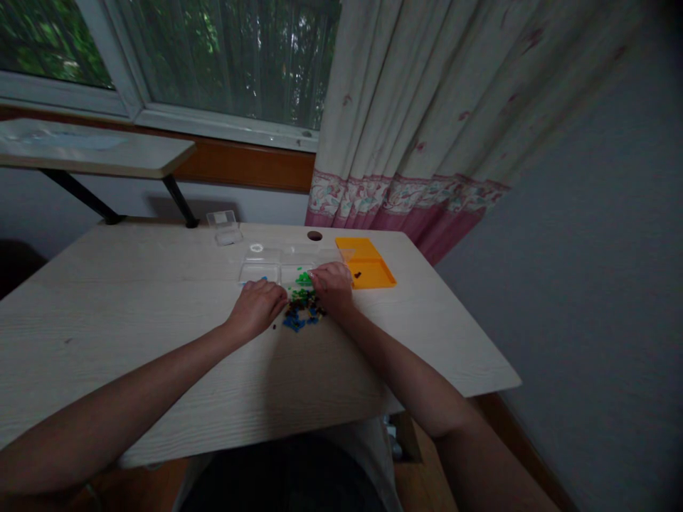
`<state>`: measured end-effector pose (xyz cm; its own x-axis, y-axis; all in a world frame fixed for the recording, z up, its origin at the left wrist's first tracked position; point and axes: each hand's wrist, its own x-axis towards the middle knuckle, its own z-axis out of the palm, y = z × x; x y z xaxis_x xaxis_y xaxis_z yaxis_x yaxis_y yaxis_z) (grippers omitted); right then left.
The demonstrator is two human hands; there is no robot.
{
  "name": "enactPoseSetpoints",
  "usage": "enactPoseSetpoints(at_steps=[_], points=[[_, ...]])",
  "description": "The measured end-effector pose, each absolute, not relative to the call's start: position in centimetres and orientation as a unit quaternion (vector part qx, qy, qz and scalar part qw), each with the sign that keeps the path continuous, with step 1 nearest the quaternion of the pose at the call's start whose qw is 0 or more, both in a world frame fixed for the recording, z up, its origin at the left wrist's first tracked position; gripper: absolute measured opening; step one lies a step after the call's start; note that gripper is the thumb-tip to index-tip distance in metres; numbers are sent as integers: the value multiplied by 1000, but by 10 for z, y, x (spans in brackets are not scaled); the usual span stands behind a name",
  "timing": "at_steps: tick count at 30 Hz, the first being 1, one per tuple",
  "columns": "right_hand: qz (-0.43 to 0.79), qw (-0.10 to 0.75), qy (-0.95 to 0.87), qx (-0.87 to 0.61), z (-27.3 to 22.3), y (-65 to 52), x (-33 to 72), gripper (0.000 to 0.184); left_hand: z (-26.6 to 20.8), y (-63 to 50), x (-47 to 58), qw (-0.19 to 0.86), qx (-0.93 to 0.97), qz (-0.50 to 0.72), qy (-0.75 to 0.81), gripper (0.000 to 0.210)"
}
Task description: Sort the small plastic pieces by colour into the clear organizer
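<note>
A loose pile of small blue, black, yellow and green plastic pieces (303, 310) lies on the table between my hands. My left hand (257, 307) rests at the pile's left side, fingers curled in and fingertips out of sight. On the other side, my right hand (334, 286) reaches over small green pieces (304, 278) with fingers bent together; whether a piece is between them is hidden. Just beyond both hands stands a clear plastic compartment tray (260, 273), partly covered by them. Some blue shows in its left compartment, and green pieces are at its middle one.
An open orange box (367, 250) with a few dark pieces lies right of the tray. Farther back on the table (176, 341) is a small clear open case (228, 235). A raised shelf (149, 153) stands at the left, a curtain (395, 142) behind.
</note>
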<state>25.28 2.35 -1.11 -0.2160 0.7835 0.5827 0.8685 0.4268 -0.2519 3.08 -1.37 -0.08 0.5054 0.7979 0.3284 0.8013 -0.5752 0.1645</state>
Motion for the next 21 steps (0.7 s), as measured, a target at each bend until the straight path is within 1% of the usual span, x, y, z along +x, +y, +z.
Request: enactPoseSetpoints(at_steps=[7,10,12,13,15,17,21], points=[[-56,339,-779,-524,-10,22,253,25,2,-15,33,18,-865,-178,-470,24],[-50,344,-816,-462,-7,16,252,21,0,-15,32,12,-861,-195,-469,24],[-40,326,-863,-385,-4,10,249,17,-1,-14,31,3,-855,-213,-472,23],[-38,317,-877,-359,-3,7,248,16,-1,-13,31,-4,-851,-223,-475,23],[-41,300,-890,-340,-1,3,245,20,-2,-10,29,-26,-843,-249,-475,22],[-44,290,-891,-345,0,1,242,23,-3,-8,28,-55,-838,-277,-466,23],[-54,287,-887,-358,-1,1,241,22,-2,-6,29,-102,-839,-313,-433,25]])
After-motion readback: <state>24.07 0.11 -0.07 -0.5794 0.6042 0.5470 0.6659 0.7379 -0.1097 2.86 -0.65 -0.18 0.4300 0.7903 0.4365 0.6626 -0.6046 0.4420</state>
